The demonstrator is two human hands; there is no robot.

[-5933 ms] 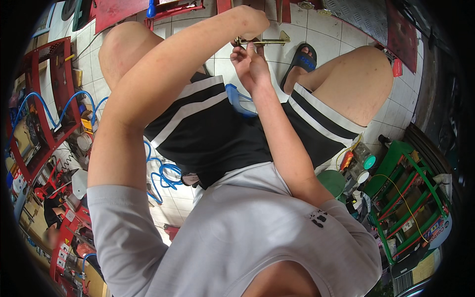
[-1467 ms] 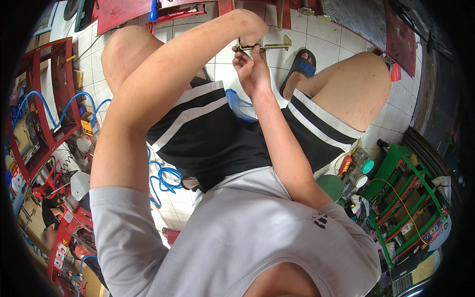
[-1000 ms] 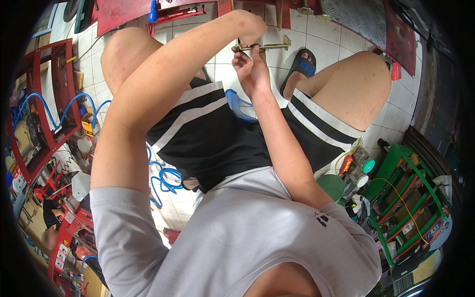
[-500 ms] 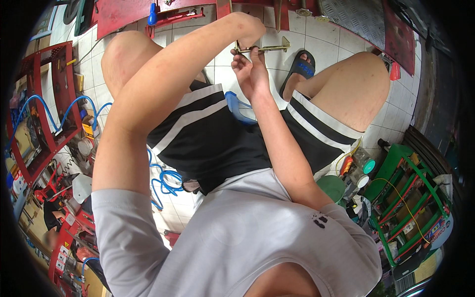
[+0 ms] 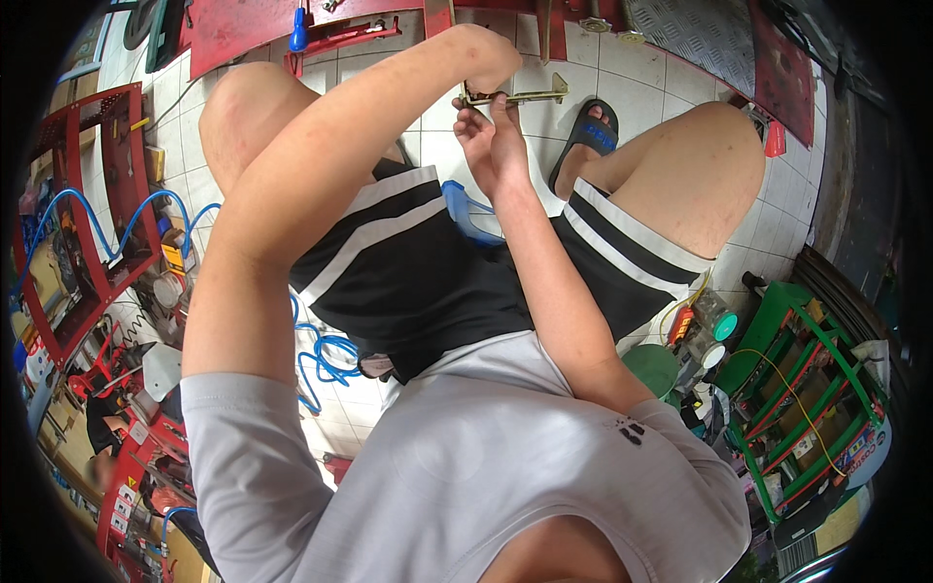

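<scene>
A yellowish metal bracket (image 5: 530, 96), long and thin with an upright plate at its right end, is held above the tiled floor between my knees. My right hand (image 5: 496, 146) grips its left part, the thumb pressed against it from the near side and the fingers curled below. My left hand (image 5: 496, 68) is bent down over that same left end, knuckles toward me. Its fingers are hidden behind the wrist, so their hold on the bracket does not show. A small dark part by the fingertips is too small to make out.
Red metal framework (image 5: 253, 34) runs along the far side, with a blue-handled screwdriver (image 5: 298, 31) on it. Blue hose (image 5: 330, 358) lies coiled on the left. A blue plastic piece (image 5: 468, 212) sits between my legs. At right stands a green metal rack (image 5: 777, 408) beside jars.
</scene>
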